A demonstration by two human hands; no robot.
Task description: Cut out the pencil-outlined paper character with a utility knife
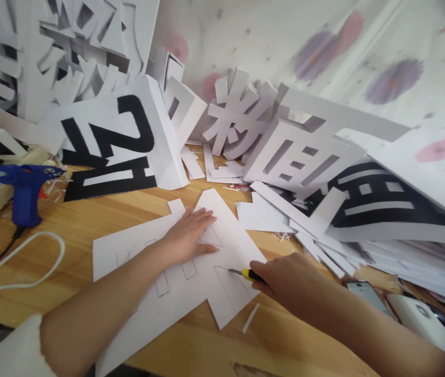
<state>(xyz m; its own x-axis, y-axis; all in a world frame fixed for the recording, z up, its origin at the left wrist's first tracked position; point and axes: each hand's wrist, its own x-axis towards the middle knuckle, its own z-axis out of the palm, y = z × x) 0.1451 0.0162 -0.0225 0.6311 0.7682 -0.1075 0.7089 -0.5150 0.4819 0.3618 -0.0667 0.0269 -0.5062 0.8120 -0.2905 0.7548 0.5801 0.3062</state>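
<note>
A large white foam board (128, 319) cut in the outline of a character lies flat on the wooden table, with pencilled boxes drawn on it. My left hand (187, 235) rests flat on its upper part, fingers stretched out. In my right hand (285, 280) is a yellow and black utility knife (249, 274), gripped by the handle. Its blade tip meets the board close to a pencilled triangle at the right. A thin white offcut strip (251, 318) lies just off the board's lower right edge.
A blue hot glue gun (28, 191) stands at the left with its cord. Finished white letters (242, 115) and a black-printed board (112, 141) line the back. White scraps (269, 215), a black-and-white sheet (383, 196) and a phone (369, 297) occupy the right side.
</note>
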